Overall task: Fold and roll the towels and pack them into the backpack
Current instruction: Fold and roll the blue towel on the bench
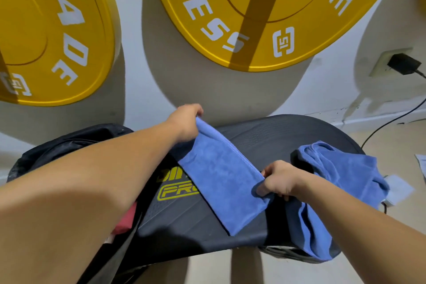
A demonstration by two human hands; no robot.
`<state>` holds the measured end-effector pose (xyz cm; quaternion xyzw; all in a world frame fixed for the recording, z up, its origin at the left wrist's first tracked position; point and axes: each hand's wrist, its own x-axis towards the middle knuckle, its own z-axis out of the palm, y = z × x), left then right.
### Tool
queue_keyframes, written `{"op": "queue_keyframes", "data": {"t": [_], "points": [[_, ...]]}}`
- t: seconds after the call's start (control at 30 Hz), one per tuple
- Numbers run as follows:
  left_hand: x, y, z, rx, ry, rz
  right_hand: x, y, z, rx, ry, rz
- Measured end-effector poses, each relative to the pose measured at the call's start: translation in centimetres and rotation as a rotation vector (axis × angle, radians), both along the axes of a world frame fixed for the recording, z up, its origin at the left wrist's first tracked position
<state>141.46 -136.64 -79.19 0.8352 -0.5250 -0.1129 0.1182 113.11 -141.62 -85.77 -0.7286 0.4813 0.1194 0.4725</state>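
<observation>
A blue towel [221, 180], folded into a long strip, lies diagonally across a black padded bench [276, 136]. My left hand [186, 122] grips its far corner at the bench's back edge. My right hand [280, 180] pinches the towel's right edge near the near end. A second blue towel [341, 168] lies crumpled to the right and hangs over the bench's edge. The black backpack [69, 143] sits at the left, mostly hidden behind my left forearm.
Two big yellow weight plates [265, 18] [46, 41] hang on the white wall behind the bench. A wall socket with a black charger [402, 63] is at the right, its cable running down to the floor. Something red [125, 220] shows under my left arm.
</observation>
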Motion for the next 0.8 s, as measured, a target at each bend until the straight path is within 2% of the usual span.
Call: {"op": "queue_keyframes", "data": {"t": [0.1,0.17,0.23,0.33,0.4,0.53,0.6,0.7,0.8], "points": [[-1.5,-1.1,-0.9,-0.234,0.116,0.041,-0.1,0.3,0.0,0.026,0.041,0.02],[-2.7,0.0,-2.4,-0.148,0.111,0.062,-0.2,0.5,0.3,0.016,0.067,0.012],[-4.0,2.3,-4.1,0.031,0.077,0.106,-0.1,0.6,0.5,-0.004,0.079,-0.027],[-6.8,6.5,-5.6,0.181,0.127,0.157,0.4,0.6,0.8,-0.032,0.09,-0.073],[-9.2,9.0,-6.9,0.191,0.202,0.189,0.5,0.7,1.1,-0.03,0.087,-0.069],[-13.1,12.1,-9.3,0.078,0.517,0.294,0.4,1.4,2.0,-0.028,0.072,-0.071],[-13.9,12.9,-9.9,0.047,0.599,0.361,0.4,2.2,2.5,-0.041,0.057,-0.087],[-13.1,14.0,-9.3,0.009,0.568,0.379,0.4,3.8,2.5,-0.024,-0.024,-0.097],[-10.8,16.0,-7.8,0.024,0.455,0.287,0.4,6.1,1.9,0.039,-0.155,-0.051]]}}
